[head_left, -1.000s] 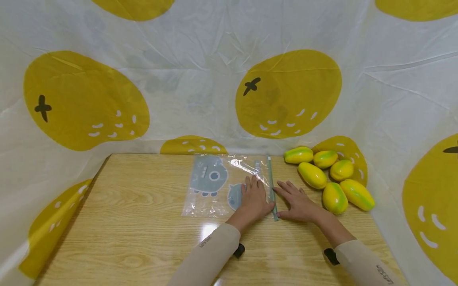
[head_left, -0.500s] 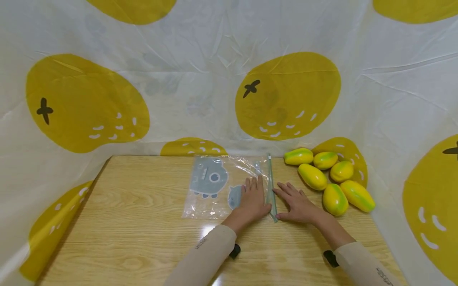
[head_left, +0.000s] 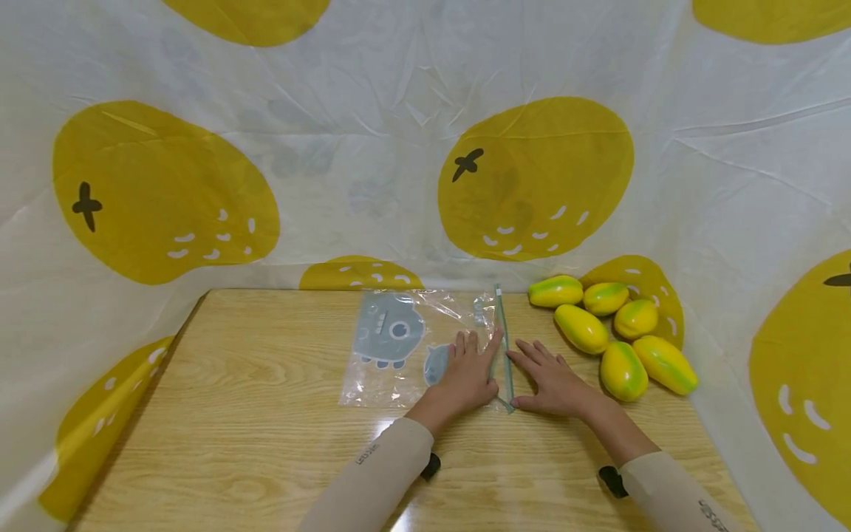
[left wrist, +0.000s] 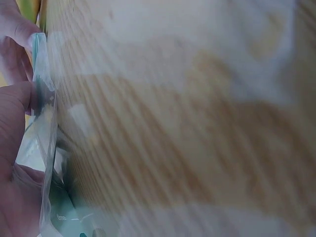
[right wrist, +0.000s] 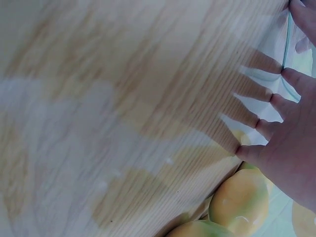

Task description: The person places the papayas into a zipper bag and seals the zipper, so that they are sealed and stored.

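Note:
A clear plastic zip bag (head_left: 388,384) with grey-blue monster prints lies flat on the wooden table. Its green zip strip (head_left: 501,307) runs along the right edge, with a white slider end at the back. My left hand (head_left: 468,373) rests on the bag just left of the strip, fingers spread and thumb near the front end. There the two edges of the mouth stand slightly apart; the left wrist view shows the film (left wrist: 48,163) raised by the thumb. My right hand (head_left: 552,380) has its fingers spread, fingertips at the strip's right side and on the table.
Several shiny yellow-green papaya-like fruits (head_left: 580,329) lie at the back right, close beyond my right hand. A white cloth (head_left: 359,177) printed with big yellow fruits hangs behind and at both sides of the wooden table (head_left: 266,443).
My left hand has slid a little left and its index finger has spread toward the strip. The bag's mouth has parted at the front end. My right hand has barely moved.

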Tool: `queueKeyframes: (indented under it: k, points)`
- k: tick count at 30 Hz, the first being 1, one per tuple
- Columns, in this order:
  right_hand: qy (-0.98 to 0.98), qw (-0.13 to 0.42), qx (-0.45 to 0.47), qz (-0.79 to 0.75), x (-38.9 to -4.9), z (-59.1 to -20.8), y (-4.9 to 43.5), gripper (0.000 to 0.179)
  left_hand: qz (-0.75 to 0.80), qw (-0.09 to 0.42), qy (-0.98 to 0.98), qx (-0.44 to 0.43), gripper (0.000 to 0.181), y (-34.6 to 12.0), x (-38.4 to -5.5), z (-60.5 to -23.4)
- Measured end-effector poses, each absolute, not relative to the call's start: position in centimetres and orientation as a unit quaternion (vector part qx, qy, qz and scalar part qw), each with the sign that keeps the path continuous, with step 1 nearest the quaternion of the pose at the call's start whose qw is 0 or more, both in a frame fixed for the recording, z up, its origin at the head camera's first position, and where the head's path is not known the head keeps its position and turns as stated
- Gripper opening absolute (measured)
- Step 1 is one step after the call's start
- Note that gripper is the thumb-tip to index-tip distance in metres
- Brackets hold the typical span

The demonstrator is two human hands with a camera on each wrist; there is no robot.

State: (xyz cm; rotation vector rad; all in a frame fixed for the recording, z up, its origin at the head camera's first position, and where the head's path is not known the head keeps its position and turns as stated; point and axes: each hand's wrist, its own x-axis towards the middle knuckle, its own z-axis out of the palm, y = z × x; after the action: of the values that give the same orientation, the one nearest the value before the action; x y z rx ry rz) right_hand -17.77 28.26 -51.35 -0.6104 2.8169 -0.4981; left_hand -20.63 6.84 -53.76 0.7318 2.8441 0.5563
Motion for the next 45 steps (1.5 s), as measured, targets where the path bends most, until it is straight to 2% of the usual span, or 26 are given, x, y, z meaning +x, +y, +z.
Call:
queueKeyframes:
  k: [13, 22, 28, 32, 38, 45]
  points:
    - [0.961, 0.098, -0.207, -0.158, -17.83, -51.73, 28.2, 0.094, 0.166, 0.095, 0.952, 0.239, 0.098, 7.02, -20.41, -53.43]
    - [0.961, 0.096, -0.202, -0.161, -17.83, -52.05, 28.06, 0.094, 0.111, 0.108, 0.962, 0.224, 0.079, 7.57, -20.24, -53.76]
    - [0.96, 0.095, -0.204, -0.164, -17.74, -52.07, 28.05, 0.094, 0.1, 0.102, 0.966, 0.214, 0.074, 7.6, -20.19, -53.72]
    - [0.96, 0.092, -0.207, -0.166, -17.8, -52.0, 28.02, 0.093, 0.108, 0.102, 0.967, 0.209, 0.076, 7.46, -20.25, -53.78]
    - [0.96, 0.096, -0.206, -0.163, -17.77, -51.75, 28.06, 0.091, 0.107, 0.112, 0.962, 0.222, 0.089, 7.2, -20.34, -53.62]
    - [0.962, 0.086, -0.203, -0.163, -17.87, -51.72, 28.11, 0.086, 0.112, 0.122, 0.96, 0.227, 0.092, 7.09, -20.3, -53.3]
